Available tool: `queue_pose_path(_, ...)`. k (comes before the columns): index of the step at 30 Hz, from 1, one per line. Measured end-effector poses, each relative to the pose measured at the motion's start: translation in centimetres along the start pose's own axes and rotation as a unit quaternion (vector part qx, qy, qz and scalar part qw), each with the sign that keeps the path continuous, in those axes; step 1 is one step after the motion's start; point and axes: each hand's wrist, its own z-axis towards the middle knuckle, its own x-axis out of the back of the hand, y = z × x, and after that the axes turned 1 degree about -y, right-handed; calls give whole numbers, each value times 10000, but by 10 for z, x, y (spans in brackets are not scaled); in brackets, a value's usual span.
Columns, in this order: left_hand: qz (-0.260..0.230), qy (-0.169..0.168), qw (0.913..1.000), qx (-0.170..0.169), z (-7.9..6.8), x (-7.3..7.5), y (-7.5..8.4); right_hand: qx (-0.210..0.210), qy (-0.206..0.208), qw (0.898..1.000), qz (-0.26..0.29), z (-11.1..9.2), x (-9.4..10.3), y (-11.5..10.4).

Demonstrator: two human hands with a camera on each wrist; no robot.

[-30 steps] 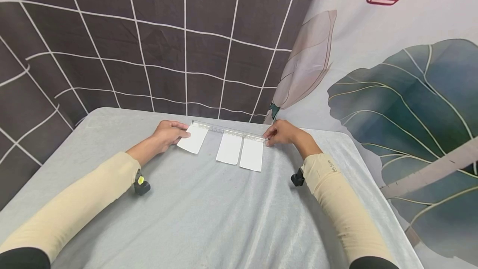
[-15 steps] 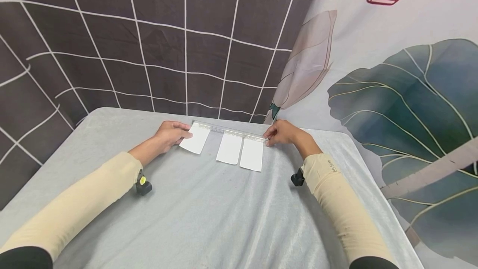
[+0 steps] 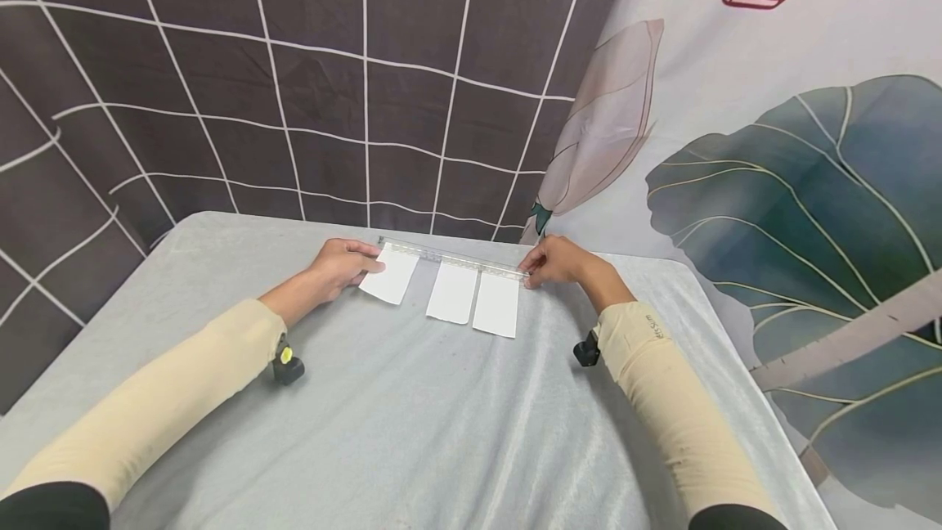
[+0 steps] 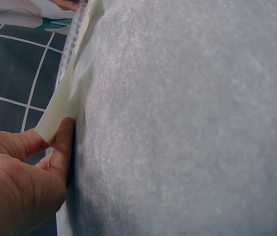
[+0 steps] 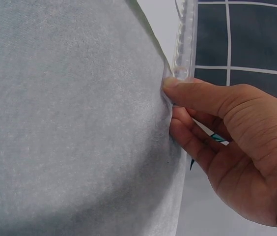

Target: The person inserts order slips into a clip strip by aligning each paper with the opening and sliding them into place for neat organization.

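Note:
A long clear plastic strip (image 3: 434,256) with a row of small rounded bumps lies along the far edge of the table. Two white paper cards, a middle one (image 3: 452,293) and a right one (image 3: 496,303), have their top edges at it, side by side. My left hand (image 3: 340,267) pinches a third white card (image 3: 390,275) by its left side, between thumb and fingers; that card's top edge overlaps the strip's left part. At the strip's right end, my right hand (image 3: 553,260) pinches it, thumb (image 5: 178,88) on top, the other fingers below the table edge.
A grey velvety cloth (image 3: 412,415) with soft folds covers the table. Close behind the far edge hangs a dark curtain (image 3: 309,88) with white grid lines. A white curtain with a large leaf print (image 3: 824,211) hangs along the right side.
My left hand has slid slightly to the right with its card, narrowing the gap to the middle card. My right hand, the strip and the other two cards have stayed in place.

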Motion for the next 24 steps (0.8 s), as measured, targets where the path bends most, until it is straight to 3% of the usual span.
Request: queue_pose_path(24,-10,-1,10000,17,2,-8,1,-17,-23,10000,-8,-1,0,-3)
